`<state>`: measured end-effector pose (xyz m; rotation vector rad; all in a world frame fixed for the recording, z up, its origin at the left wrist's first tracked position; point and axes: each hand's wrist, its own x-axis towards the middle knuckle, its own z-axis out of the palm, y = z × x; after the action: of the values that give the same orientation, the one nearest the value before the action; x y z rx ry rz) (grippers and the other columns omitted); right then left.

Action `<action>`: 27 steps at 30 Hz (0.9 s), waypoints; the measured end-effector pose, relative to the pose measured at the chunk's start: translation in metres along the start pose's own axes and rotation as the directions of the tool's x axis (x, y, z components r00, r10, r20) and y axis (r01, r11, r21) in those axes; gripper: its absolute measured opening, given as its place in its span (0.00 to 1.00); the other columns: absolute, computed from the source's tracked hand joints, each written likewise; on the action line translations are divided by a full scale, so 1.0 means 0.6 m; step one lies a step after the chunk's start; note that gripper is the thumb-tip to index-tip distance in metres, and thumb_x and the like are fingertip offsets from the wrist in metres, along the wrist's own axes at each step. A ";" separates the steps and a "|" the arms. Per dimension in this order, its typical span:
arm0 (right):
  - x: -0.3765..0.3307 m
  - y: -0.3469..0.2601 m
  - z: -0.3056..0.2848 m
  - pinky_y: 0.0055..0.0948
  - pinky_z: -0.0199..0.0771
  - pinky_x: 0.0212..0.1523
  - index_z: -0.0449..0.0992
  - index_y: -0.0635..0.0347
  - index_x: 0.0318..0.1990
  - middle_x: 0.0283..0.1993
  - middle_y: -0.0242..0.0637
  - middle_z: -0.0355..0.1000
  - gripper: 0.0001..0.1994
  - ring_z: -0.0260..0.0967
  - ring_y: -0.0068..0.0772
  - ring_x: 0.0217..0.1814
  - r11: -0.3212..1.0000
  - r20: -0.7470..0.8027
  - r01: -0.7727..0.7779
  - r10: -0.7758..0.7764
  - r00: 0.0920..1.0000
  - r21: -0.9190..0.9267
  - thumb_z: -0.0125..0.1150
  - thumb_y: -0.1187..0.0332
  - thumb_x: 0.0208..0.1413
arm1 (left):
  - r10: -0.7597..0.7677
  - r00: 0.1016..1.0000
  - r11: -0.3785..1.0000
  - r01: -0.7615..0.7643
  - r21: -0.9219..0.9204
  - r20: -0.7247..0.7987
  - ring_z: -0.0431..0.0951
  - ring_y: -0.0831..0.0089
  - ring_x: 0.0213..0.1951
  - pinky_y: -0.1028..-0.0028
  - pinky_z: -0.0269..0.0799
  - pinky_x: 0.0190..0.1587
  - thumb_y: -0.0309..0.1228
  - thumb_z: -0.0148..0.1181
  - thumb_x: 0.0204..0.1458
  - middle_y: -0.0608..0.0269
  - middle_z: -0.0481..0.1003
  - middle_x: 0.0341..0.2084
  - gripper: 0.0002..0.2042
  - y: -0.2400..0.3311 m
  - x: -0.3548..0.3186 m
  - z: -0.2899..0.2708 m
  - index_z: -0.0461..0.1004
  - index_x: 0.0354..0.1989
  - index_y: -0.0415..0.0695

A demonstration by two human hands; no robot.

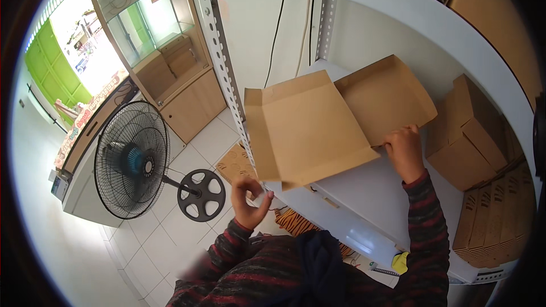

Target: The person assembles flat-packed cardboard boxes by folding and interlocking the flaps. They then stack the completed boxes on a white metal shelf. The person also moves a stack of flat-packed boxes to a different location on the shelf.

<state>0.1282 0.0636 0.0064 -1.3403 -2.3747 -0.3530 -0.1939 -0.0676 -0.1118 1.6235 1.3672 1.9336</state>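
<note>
An opened brown cardboard box (318, 128) lies on the white shelf, its wide lid panel folded out to the left with the side flaps raised. The box's shallow tray part (384, 99) is at the right. My right hand (405, 150) has its fingers closed on the tray's near edge. Close to the lid's near left corner, my left hand (250, 202) is apart from the cardboard, fingers curled and thumb held away from them. A small pale patch shows between thumb and fingers; I cannot tell what it is.
Right of the box stand a closed carton (469, 136) and a stack of flat cardboard boxes (492, 222). A perforated metal post (224, 51) rises at the shelf's left. A black standing fan (133, 159) and a wooden cabinet (193, 105) are farther left. Large cartons (500, 17) sit overhead.
</note>
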 end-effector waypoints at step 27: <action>-0.002 -0.202 0.023 0.36 0.66 0.43 0.71 0.63 0.26 0.29 0.38 0.67 0.06 0.67 0.36 0.33 0.771 -0.210 0.542 -0.500 0.840 0.334 0.57 0.73 0.38 | 0.238 0.877 0.892 -0.367 0.264 0.417 0.71 0.61 0.49 0.63 0.67 0.49 0.25 0.69 0.35 0.67 0.75 0.44 0.13 -0.003 0.111 -0.026 0.75 0.32 0.46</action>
<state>0.0216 0.0060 -0.0101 -0.4537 -2.5178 -0.0917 -0.2303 -0.0268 -0.0706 2.3590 1.3951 1.4641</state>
